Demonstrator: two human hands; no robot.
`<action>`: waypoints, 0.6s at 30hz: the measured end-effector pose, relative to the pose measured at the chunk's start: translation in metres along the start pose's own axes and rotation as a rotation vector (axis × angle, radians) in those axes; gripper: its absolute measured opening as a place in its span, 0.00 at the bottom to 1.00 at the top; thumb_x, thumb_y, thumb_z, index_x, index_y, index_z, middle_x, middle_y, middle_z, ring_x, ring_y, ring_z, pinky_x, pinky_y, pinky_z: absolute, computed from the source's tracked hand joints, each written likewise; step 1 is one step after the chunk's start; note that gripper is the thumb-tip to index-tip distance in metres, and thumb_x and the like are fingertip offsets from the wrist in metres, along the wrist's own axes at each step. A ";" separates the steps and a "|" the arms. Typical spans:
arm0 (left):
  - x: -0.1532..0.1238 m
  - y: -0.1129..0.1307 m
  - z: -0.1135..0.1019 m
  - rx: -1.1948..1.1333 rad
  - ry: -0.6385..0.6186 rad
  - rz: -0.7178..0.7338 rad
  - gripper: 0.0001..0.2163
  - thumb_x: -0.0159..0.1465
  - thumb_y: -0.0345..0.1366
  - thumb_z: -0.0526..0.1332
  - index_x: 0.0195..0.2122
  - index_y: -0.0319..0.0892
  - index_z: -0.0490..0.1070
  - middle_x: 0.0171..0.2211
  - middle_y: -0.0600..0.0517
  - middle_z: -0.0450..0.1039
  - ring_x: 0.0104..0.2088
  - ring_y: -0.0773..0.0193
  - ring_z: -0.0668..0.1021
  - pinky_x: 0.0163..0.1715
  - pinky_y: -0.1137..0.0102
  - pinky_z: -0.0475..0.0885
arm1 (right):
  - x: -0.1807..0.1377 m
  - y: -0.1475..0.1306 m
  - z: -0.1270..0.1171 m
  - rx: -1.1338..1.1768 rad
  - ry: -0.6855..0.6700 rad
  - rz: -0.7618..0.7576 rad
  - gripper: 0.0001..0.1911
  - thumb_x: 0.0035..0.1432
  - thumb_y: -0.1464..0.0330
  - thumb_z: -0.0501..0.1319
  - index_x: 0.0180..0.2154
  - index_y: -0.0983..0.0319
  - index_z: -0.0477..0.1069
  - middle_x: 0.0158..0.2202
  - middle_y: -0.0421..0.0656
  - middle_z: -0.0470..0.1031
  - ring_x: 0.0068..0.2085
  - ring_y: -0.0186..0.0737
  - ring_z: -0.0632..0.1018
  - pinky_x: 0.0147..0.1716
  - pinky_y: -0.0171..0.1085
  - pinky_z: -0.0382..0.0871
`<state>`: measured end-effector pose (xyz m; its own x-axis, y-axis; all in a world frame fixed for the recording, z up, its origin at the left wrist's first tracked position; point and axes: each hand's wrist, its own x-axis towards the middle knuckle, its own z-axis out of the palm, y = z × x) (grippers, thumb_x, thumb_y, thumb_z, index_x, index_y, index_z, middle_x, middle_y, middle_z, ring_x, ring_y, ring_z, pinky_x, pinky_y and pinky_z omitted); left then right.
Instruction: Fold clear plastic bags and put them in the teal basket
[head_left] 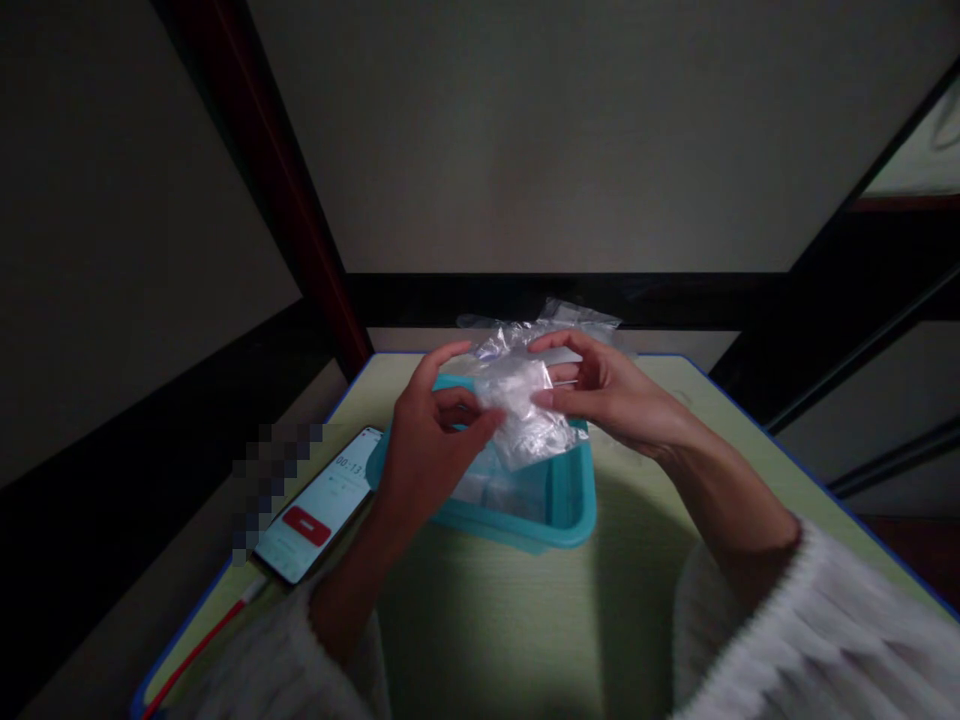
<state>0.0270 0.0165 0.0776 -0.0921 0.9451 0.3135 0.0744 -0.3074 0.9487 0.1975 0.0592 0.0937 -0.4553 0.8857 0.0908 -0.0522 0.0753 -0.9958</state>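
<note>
1. Take the tub point(581, 515) as the middle of your clock, with 12 straight away from you. It is blue-green, its top is open, and it stands on the table point(487, 640).
2. The plastic bag point(521, 435) is clear, shiny and crumpled. You have it raised in both hands above the tub, just toward 1 o'clock from its middle, hiding part of the far rim.
3. Your left hand point(439, 435) is at 10 o'clock, partly closed. The thumb lies on the front of the bag and bent fingers are at its edge; the forefinger is lifted toward 12, clear of the pinch.
4. Your right hand point(615, 390) is at 2 o'clock. Its thumb presses the front of the bag, with the other fingers loosely curled at the far side; how firmly they press, you cannot tell from here.
5. At 1 o'clock, beyond the bag, lies more clear plastic wrap point(581, 320), near the table's far edge.
6. Inside the tub is something pale and see-through; what it is cannot be told.
7. At 9 o'clock lies your phone point(319, 510), screen lit, showing a running-time display and a red button. The tub's left end overlaps its edge in view.
8. A red cable point(199, 650) runs toward 8 o'clock from the phone's near end.
</note>
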 end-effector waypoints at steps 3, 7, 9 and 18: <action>0.000 0.000 -0.001 0.007 0.025 0.006 0.27 0.47 0.27 0.65 0.48 0.42 0.61 0.18 0.63 0.69 0.18 0.70 0.75 0.18 0.79 0.69 | 0.000 -0.001 -0.001 -0.015 0.020 -0.002 0.25 0.40 0.75 0.68 0.41 0.60 0.62 0.23 0.32 0.70 0.23 0.28 0.72 0.22 0.28 0.64; 0.000 0.000 -0.002 0.036 0.032 0.002 0.26 0.48 0.28 0.65 0.48 0.43 0.62 0.18 0.62 0.69 0.19 0.70 0.75 0.17 0.80 0.69 | 0.001 -0.002 -0.002 -0.012 0.025 0.000 0.26 0.38 0.76 0.68 0.41 0.61 0.62 0.23 0.31 0.70 0.22 0.26 0.71 0.22 0.27 0.64; 0.000 0.000 -0.003 0.046 0.033 -0.004 0.25 0.48 0.28 0.65 0.48 0.43 0.62 0.18 0.62 0.69 0.19 0.70 0.75 0.16 0.81 0.68 | 0.001 -0.002 -0.002 -0.013 0.021 0.006 0.26 0.38 0.77 0.68 0.41 0.61 0.62 0.23 0.31 0.69 0.22 0.26 0.71 0.22 0.27 0.64; 0.002 0.000 -0.004 0.045 0.059 -0.023 0.25 0.48 0.29 0.65 0.47 0.42 0.62 0.17 0.63 0.68 0.17 0.69 0.76 0.12 0.82 0.68 | -0.001 -0.003 -0.004 -0.040 0.004 -0.011 0.24 0.44 0.72 0.68 0.43 0.61 0.62 0.25 0.34 0.70 0.24 0.27 0.70 0.22 0.28 0.66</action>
<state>0.0227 0.0178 0.0785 -0.1531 0.9433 0.2944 0.1163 -0.2787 0.9533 0.2019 0.0605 0.0967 -0.4515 0.8864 0.1022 -0.0219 0.1035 -0.9944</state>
